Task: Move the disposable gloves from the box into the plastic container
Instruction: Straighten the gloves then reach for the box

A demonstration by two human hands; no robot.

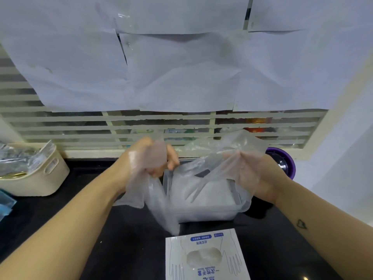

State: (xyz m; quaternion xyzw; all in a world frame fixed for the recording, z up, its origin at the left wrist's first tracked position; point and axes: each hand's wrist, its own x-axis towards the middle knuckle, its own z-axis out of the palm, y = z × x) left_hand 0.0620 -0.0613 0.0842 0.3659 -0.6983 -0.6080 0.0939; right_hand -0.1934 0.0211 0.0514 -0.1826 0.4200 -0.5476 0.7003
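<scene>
My left hand (149, 158) has its grip curled round a bunch of clear disposable gloves (159, 201) just above the left rim of the plastic container (201, 216), and their loose ends hang down that side. My right hand (250, 174) pinches more of the film in its grip over the container's right edge. The box (205, 257) sits on the bench (121, 239) just in front of the container.

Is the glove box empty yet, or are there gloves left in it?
Not empty: crumpled clear gloves show through the oval opening in the top of the box.
</scene>
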